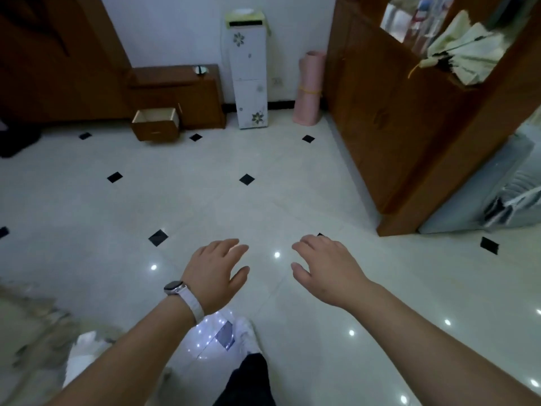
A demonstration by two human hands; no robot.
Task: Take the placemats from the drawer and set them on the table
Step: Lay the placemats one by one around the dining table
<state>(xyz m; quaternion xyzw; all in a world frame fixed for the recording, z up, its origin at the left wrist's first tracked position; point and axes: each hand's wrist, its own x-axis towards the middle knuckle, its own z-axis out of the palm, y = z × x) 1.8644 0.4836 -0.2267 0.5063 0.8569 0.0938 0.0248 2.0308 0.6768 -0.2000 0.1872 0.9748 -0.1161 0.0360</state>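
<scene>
Nearest to us, we are holding both bare forearms out over the glossy tiled floor (263,206), palms down. Our left hand (218,268), with a white-strapped watch (175,288) on its wrist, is hanging with fingers loosely spread, gripping nothing and touching nothing. Our right hand (325,265) is hovering just beside it, fingers slightly curled, also holding nothing; a gap of bare tile is showing between the two. Below them, a white shoe (247,335) is standing on the tile.

Far off at the left, the drawer (155,124) is sitting pulled out from the low wooden cabinet (178,89); we cannot tell from here whether the placemats are lying inside. Further right, a narrow white cabinet (251,74) and a pink rolled mat (308,89) are standing against the wall. On the right, a tall wooden unit (380,118) is jutting its corner into the floor. Open tile is stretching from us to the drawer.
</scene>
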